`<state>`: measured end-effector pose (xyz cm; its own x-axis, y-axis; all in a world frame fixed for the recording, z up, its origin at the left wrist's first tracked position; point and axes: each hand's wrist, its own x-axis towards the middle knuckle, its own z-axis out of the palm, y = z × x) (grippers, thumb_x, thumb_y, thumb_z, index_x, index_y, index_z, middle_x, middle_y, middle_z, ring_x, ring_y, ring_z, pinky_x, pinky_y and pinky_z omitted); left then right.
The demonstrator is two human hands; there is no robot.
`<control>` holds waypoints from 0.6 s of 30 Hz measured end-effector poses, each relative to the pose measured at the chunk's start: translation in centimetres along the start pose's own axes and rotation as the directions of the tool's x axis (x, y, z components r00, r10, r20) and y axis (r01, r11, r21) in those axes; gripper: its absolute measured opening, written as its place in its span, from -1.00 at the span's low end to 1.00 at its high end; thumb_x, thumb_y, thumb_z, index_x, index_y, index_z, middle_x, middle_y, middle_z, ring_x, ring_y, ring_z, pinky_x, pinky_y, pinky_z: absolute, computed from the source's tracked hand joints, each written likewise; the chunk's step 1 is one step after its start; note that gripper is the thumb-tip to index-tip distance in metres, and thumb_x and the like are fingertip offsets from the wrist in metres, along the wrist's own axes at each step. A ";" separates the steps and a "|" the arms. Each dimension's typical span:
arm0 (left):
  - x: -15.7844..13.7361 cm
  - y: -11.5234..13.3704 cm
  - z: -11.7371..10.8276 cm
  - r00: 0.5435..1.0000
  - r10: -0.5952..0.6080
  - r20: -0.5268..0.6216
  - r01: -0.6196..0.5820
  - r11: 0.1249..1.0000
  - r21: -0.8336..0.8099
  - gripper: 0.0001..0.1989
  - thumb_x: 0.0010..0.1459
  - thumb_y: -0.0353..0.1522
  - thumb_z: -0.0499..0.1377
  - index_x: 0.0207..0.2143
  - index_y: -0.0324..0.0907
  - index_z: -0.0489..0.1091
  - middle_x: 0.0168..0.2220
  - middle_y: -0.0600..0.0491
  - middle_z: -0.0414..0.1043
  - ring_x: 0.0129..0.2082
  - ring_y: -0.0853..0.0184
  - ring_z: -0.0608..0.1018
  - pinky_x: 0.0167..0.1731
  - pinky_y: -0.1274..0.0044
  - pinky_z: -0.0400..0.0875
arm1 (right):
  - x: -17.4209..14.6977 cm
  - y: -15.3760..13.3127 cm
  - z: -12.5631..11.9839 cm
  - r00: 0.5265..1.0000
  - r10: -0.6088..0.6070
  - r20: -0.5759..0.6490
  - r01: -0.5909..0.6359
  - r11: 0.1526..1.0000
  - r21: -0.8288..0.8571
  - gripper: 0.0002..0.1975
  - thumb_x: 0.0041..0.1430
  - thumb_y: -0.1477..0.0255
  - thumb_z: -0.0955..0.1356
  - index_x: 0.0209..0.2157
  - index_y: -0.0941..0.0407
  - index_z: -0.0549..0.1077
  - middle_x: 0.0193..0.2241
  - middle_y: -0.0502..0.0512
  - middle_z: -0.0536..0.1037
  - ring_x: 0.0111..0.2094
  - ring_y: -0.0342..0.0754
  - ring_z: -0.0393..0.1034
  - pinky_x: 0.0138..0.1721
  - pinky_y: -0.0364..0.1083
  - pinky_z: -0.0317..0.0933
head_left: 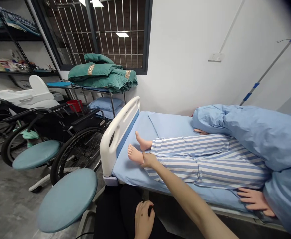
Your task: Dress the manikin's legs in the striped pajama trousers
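Note:
On the bed, a manikin lies with its legs in blue-and-white striped trousers and its bare feet at the left. My right hand is wrapped round the ankle of the nearer foot, by the trouser cuff; some of its fingers are hidden. The farther foot points upward just behind. Resting over my black-trousered lap, my left hand holds nothing, its fingers loosely bent and the thumb apart. A blue quilt covers the manikin's upper body, and one manikin hand sticks out on the near side.
A white footboard rises at the bed's left end. Two round stools and a wheelchair stand left of it. Folded green quilts lie on a chair under the barred window. A pole leans at the right wall.

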<state>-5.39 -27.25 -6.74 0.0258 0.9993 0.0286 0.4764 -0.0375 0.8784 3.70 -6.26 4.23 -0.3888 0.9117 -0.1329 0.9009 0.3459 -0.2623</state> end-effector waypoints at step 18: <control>15.0 15.8 -5.6 0.968 -0.204 0.143 0.139 -0.034 -0.990 -0.92 -0.10 -0.42 -0.03 -0.59 -0.19 0.21 -0.61 0.12 0.26 -0.58 0.48 0.31 -0.50 0.59 0.22 | -4.9 -1.8 -12.4 0.977 -0.072 -0.199 0.067 0.997 -0.031 -0.46 -0.18 0.06 0.32 -0.25 0.18 0.27 -0.35 0.07 0.46 -0.34 -0.06 0.34 -0.37 -0.13 0.17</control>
<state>-2.37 -12.81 10.20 0.0537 0.9741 -0.2198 -0.8823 0.1494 0.4463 6.39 -8.56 17.17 -0.4063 0.9104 0.0787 0.8784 0.4128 -0.2409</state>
